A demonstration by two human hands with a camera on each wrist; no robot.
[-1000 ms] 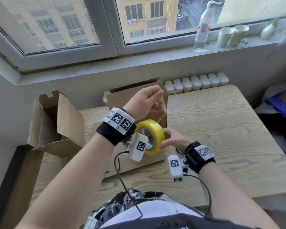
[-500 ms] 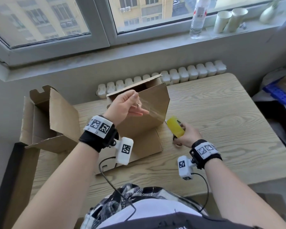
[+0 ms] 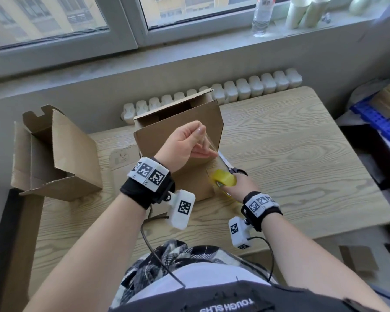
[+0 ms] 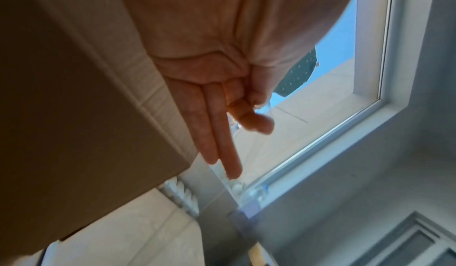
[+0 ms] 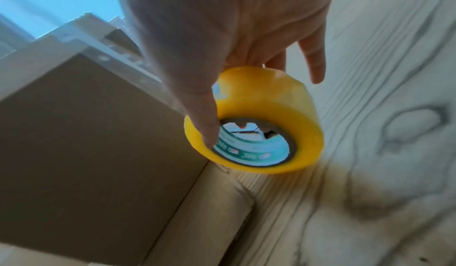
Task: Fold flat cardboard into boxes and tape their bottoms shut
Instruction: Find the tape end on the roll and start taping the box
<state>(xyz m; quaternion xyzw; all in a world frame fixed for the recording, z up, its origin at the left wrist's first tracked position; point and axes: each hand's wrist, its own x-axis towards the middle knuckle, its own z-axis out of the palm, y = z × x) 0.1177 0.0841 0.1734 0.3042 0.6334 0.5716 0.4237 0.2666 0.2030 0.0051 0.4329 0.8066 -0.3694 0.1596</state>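
Observation:
A brown cardboard box stands on the wooden table, with its open end toward the window. Above the box, my left hand pinches the free end of a clear tape strip between thumb and forefinger, while its other fingers point straight out. The strip runs down to the right to the yellow tape roll. My right hand grips that roll low beside the box's right corner, thumb hooked into the core.
A second folded box lies on its side at the table's left end. A dark-handled tool, perhaps scissors, lies just behind the roll. A radiator runs behind the table; a bottle and cups stand on the sill.
My right hand has carried the roll down and to the right, away from my left hand, drawing out a length of tape. My left hand has kept hold of the tape end above the box.

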